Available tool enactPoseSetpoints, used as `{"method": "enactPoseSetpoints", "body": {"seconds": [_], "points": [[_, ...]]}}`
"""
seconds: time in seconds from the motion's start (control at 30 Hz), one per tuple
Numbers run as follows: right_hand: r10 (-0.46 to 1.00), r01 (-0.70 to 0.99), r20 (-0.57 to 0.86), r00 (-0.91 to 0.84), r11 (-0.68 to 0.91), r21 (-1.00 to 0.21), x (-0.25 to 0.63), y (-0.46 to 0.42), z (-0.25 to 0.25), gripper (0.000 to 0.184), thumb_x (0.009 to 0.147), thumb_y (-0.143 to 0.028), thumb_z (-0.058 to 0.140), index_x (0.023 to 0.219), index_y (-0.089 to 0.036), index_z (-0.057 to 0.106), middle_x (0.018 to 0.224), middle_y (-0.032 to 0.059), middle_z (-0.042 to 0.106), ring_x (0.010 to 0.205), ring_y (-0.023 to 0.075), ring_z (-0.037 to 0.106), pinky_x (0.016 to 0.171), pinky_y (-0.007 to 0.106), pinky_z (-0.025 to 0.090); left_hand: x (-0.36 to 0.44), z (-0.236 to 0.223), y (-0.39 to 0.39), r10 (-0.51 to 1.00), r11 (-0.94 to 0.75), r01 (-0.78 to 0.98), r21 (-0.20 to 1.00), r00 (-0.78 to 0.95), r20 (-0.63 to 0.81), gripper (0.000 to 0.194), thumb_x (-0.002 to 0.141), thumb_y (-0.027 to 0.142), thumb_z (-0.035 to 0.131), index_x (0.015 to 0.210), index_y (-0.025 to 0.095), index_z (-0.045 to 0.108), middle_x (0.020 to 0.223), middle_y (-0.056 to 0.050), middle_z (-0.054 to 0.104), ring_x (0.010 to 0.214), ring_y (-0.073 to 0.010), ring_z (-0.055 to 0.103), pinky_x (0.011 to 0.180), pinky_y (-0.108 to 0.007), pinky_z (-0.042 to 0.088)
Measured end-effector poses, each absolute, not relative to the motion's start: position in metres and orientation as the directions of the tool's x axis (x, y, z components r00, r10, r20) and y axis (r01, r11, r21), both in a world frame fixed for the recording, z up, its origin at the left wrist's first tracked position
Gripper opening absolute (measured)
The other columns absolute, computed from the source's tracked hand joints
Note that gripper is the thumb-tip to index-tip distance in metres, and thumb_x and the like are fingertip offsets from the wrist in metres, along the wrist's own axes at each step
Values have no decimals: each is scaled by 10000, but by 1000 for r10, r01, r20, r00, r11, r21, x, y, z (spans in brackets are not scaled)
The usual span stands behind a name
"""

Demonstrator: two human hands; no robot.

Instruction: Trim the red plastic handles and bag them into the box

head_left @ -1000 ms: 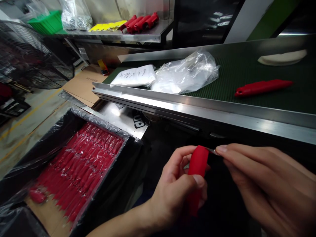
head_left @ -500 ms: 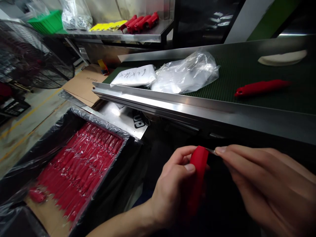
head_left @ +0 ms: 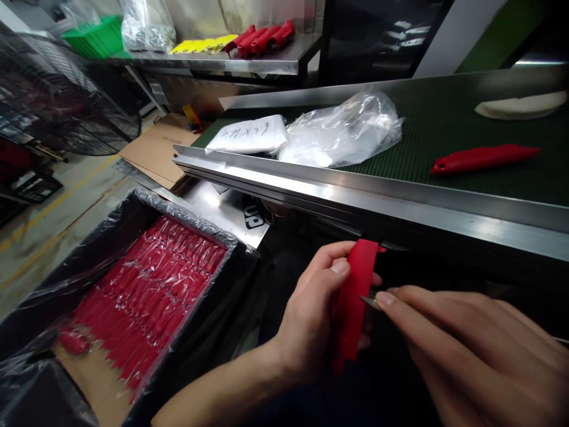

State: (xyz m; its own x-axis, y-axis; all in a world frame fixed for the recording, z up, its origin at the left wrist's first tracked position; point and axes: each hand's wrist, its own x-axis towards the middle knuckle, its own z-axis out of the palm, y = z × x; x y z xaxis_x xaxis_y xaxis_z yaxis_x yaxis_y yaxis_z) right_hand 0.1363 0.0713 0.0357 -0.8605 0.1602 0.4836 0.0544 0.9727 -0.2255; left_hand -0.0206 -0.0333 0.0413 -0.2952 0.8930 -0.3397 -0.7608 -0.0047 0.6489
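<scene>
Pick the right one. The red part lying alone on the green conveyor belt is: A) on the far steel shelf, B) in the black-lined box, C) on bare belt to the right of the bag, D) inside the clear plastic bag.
C: the lone red part lies on the green belt, apart from and right of the clear plastic bag.

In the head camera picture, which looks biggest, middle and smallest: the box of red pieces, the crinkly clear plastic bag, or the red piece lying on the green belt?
1. Box of red pieces: looks largest, though it is also nearer the camera.
2. Clear plastic bag.
3. Red piece on the green belt: looks smallest.
</scene>
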Motion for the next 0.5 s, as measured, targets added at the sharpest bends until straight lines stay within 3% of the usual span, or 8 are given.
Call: {"method": "enactPoseSetpoints", "body": {"seconds": [0.13,0.3,0.5], "points": [[43,-30,554,-831,992,-122,139,74,30,486,847,-67,532,1305,-217,598,1225,26,636,953,222,599,776,361,430,-23,43,-27,893,-48,-707,706,-347,-287,330,921,416,502,1170,208,557,939,-56,603,610,-100,538,439,-142,438],[60,-1,542,-838,994,-112,144,69,25,472,838,-62,534,1266,-244,618,1183,19,664,926,213,619,762,349,438,-26,42,-18,894,-140,-662,737,-404,-193,291,920,339,502,1141,153,536,906,-65,611,569,-88,547,528,-182,447],[37,-5,542,-839,997,-76,149,68,19,459,829,-109,552,1262,-243,627,1167,24,677,888,221,629,684,345,454,-27,44,-13,895,-123,-676,727,-392,-213,292,900,344,533,1140,180,505,928,-53,590,561,-95,529,457,-174,431]]}}
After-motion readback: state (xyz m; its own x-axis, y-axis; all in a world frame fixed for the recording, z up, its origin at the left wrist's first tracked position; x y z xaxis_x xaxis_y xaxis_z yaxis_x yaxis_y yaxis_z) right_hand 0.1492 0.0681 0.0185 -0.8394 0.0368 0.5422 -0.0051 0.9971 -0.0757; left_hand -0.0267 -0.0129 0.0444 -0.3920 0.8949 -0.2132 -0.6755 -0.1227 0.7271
